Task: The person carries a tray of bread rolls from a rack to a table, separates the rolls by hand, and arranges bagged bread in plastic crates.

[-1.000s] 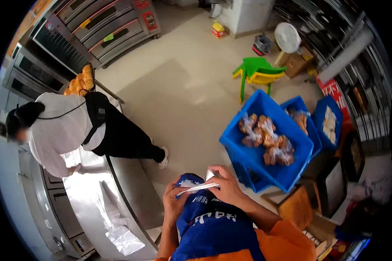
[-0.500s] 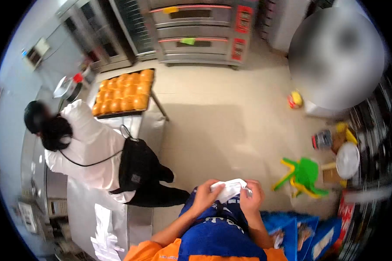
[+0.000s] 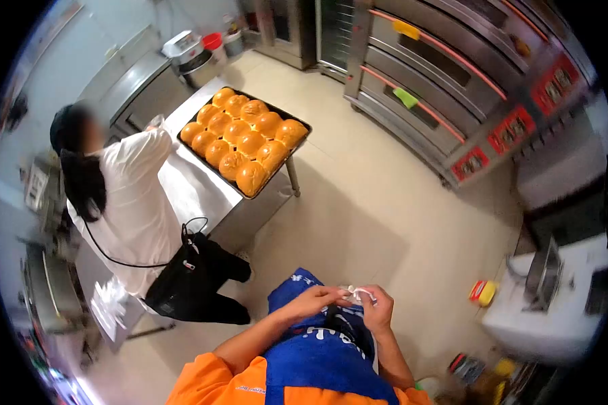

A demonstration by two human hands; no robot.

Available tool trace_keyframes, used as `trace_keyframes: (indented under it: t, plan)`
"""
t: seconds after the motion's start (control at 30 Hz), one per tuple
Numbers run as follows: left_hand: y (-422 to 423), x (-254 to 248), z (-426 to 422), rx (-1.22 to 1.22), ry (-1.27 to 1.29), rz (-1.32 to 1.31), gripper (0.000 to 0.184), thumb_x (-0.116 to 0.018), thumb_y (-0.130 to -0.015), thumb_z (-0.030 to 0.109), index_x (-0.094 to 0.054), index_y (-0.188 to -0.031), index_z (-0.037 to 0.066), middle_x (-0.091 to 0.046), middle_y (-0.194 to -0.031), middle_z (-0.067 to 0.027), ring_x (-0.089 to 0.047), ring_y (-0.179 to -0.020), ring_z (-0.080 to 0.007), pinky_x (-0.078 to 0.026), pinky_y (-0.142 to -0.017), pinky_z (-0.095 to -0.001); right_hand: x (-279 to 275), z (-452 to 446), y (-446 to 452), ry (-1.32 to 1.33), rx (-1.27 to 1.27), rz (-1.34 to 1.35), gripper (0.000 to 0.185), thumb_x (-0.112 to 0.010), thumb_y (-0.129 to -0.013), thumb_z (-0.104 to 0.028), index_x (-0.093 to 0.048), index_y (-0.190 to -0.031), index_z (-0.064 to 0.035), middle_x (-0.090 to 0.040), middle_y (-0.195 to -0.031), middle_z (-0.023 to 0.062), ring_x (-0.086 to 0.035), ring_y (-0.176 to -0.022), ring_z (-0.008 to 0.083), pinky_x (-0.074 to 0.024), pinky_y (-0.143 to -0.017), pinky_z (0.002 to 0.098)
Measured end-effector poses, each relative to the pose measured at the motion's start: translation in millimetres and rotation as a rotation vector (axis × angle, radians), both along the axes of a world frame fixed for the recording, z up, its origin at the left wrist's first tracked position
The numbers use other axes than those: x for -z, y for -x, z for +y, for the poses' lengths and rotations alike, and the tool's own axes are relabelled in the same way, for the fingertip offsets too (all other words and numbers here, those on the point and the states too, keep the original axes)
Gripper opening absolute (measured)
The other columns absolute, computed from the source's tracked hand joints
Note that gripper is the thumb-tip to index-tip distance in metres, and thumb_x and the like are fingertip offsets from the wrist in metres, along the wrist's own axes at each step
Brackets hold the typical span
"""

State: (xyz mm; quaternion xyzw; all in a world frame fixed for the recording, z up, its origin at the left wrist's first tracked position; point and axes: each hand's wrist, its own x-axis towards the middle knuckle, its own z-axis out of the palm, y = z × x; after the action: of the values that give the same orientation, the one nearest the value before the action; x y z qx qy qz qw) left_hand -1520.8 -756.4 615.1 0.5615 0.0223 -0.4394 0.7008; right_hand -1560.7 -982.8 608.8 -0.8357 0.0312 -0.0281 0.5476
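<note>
A small crumpled white item [image 3: 362,293] is pinched between my two hands in front of the blue apron [image 3: 321,361]. My left hand [image 3: 319,300] comes in from the left, its fingertips closed on one end of the item. On the other side, my right hand [image 3: 377,307] has its fingers curled round the other end. Whether the item is paper or thin plastic cannot be made out. Both hands are above the floor, away from the table.
A person in a white top [image 3: 132,196] stands at the metal table [image 3: 189,179] on the left. A black tray of golden buns [image 3: 240,131] lies on it. A deck oven [image 3: 425,81] stands upper right; a white counter [image 3: 554,304] is at right.
The view has swung toward the oven and bun tray; the blue crates have left view. The white item, spread wider before, is now bunched smaller between my hands. The other person's arm now reaches forward.
</note>
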Motion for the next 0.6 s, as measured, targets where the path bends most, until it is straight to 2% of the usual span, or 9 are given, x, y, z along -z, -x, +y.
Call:
trace_keyframes:
  t: [0.03, 0.07, 0.13, 0.2, 0.27, 0.37, 0.47, 0.5, 0.6]
  plan:
    - [-16, -3, 3, 0.001, -0.042, -0.056, 0.042, -0.051, -0.111, 0.027, -0.061, -0.138, -0.004, -0.073, -0.120, -0.0145, -0.068, -0.119, -0.0222, -0.047, -0.108, -0.0311, 3, -12, -23, -0.080, 0.023, 0.139, 0.011, -0.071, -0.092, -0.007, -0.071, -0.101, -0.0006, -0.075, -0.092, 0.0115, -0.071, -0.087, 0.0216, -0.0549, -0.081, 0.0339]
    - [-30, 4, 8, -0.140, -0.078, -0.122, 0.043, -0.052, -0.111, 0.031, -0.064, -0.135, -0.003, -0.076, -0.112, -0.0124, -0.070, -0.114, -0.0206, -0.049, -0.106, -0.0325, 11, -21, -52, -0.066, 0.040, 0.128, 0.010, -0.068, -0.098, -0.010, -0.070, -0.099, -0.0005, -0.073, -0.087, 0.0088, -0.068, -0.081, 0.0145, -0.0531, -0.076, 0.0300]
    - [-61, 15, 19, -0.438, -0.330, -0.225, 0.039, -0.059, -0.108, 0.030, -0.067, -0.129, -0.002, -0.077, -0.105, -0.0112, -0.071, -0.104, -0.0179, -0.052, -0.099, -0.0325, 22, -42, -114, -0.137, 0.017, 0.208, 0.010, -0.067, -0.099, -0.010, -0.069, -0.101, -0.0004, -0.072, -0.087, 0.0068, -0.066, -0.081, 0.0130, -0.0529, -0.075, 0.0301]
    - [-87, 62, 37, -0.815, -0.415, -0.238, 0.031, -0.063, -0.106, 0.025, -0.070, -0.121, -0.001, -0.077, -0.102, -0.0115, -0.071, -0.095, -0.0165, -0.055, -0.090, -0.0314, 43, -52, -178, -0.223, 0.013, 0.272, 0.010, -0.065, -0.101, -0.010, -0.068, -0.103, -0.0001, -0.070, -0.087, 0.0038, -0.064, -0.080, 0.0111, -0.0523, -0.074, 0.0289]
    - [-121, 88, 63, -1.049, -0.465, -0.131, 0.027, -0.061, -0.107, 0.024, -0.070, -0.115, 0.000, -0.076, -0.100, -0.0110, -0.072, -0.092, -0.0178, -0.056, -0.087, -0.0314, 51, -45, -244, -0.289, 0.031, 0.338, 0.011, -0.064, -0.102, -0.010, -0.068, -0.102, 0.0001, -0.070, -0.088, 0.0029, -0.064, -0.081, 0.0103, -0.0520, -0.074, 0.0278]
    - [-166, 135, 100, -1.401, -0.433, -0.075, 0.026, -0.062, -0.106, 0.022, -0.067, -0.119, 0.001, -0.072, -0.101, -0.0083, -0.070, -0.087, -0.0173, -0.059, -0.080, -0.0321, 62, -25, -342, -0.330, -0.042, 0.478, 0.013, -0.063, -0.104, -0.015, -0.068, -0.103, -0.0024, -0.069, -0.091, 0.0008, -0.064, -0.081, 0.0080, -0.0517, -0.072, 0.0259]
    - [-214, 149, 139, -1.592, -0.585, -0.071, 0.027, -0.060, -0.107, 0.022, -0.065, -0.124, 0.002, -0.066, -0.102, -0.0050, -0.062, -0.080, -0.0111, -0.058, -0.072, -0.0300, 70, 8, -419, -0.412, -0.142, 0.640, 0.015, -0.063, -0.103, -0.015, -0.069, -0.107, -0.0024, -0.069, -0.091, -0.0001, -0.063, -0.078, 0.0066, -0.0508, -0.070, 0.0253]
    - [-230, 155, 150, -1.666, -0.663, -0.082, 0.025, -0.059, -0.106, 0.019, -0.066, -0.123, 0.002, -0.064, -0.093, -0.0034, -0.061, -0.067, -0.0115, -0.055, -0.062, -0.0272, 66, 30, -448, -0.461, -0.206, 0.689, 0.015, -0.064, -0.102, -0.015, -0.070, -0.109, -0.0024, -0.069, -0.091, -0.0007, -0.062, -0.077, 0.0062, -0.0502, -0.068, 0.0251]
    - [-264, 143, 175, -1.652, -0.841, 0.038, 0.028, -0.058, -0.106, 0.021, -0.068, -0.123, 0.001, -0.063, -0.088, -0.0041, -0.061, -0.063, -0.0118, -0.052, -0.058, -0.0270, 47, 79, -520, -0.463, -0.339, 0.776, 0.029, -0.063, -0.100, -0.010, -0.065, -0.128, -0.0006, -0.069, -0.095, 0.0026, -0.063, -0.078, 0.0079, -0.0509, -0.069, 0.0251]
